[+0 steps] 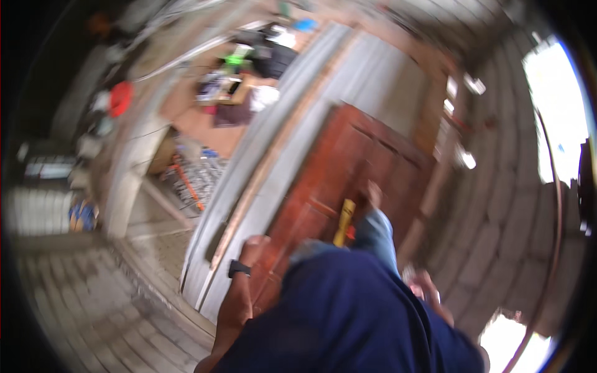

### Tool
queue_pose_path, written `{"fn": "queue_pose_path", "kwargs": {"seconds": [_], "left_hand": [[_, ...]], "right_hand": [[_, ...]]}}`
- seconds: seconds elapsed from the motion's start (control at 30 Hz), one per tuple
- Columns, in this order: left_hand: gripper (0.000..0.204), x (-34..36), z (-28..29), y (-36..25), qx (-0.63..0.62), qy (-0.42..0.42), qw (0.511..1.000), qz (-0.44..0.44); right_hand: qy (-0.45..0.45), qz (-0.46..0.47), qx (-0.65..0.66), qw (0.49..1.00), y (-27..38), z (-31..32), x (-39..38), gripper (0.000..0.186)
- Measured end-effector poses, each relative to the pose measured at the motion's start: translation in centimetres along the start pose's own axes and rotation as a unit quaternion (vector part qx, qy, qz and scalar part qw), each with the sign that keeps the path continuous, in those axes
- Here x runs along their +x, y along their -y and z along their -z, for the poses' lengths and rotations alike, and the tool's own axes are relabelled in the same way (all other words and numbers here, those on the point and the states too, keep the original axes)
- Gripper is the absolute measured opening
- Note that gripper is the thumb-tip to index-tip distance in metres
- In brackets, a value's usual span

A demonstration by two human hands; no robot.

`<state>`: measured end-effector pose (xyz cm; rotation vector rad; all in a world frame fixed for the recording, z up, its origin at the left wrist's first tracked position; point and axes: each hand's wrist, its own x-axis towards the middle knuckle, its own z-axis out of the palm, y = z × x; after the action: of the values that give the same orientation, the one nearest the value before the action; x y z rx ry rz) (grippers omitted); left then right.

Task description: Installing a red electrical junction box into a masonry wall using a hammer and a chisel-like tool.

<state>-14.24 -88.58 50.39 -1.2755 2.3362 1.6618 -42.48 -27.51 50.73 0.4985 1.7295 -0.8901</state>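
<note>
A reddish-brown panelled wooden door (pixel 323 161) lies below me, with my bare foot (pixel 373 194) and jeans leg over it. By the door's left edge is my left hand (pixel 254 248), with a dark watch (pixel 239 268) on the wrist; blur hides how its fingers lie. My right hand (pixel 424 287) is low on the right, beside my dark blue shirt. Its fingers look curled around something pale and shiny, too smeared to name. A long yellow object (pixel 344 222) rests on the door near my leg, with a small red-orange thing (pixel 351 232) beside it.
Grey corrugated sheets (pixel 273 137) with a wooden strip (pixel 267 168) lie under and left of the door. Mixed clutter (pixel 236 87) covers the reddish floor beyond. A block wall (pixel 491 186) rises on the right, with a cable or pipe (pixel 556 236) curving past it.
</note>
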Motion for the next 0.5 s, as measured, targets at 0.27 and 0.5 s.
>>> {"fn": "queue_pose_path", "kwargs": {"seconds": [0.27,0.5], "left_hand": [[0.057,14.2,-9.7,-14.7,0.07,0.103,0.98,0.154],[0.05,20.6,-14.5,-28.8,-0.011,0.057,0.982,0.182]], "right_hand": [[-0.095,0.269,-0.112,0.952,21.1,11.0,13.8,0.021],[-0.159,0.22,-0.121,0.955,33.2,20.2,15.8,0.024]]}}
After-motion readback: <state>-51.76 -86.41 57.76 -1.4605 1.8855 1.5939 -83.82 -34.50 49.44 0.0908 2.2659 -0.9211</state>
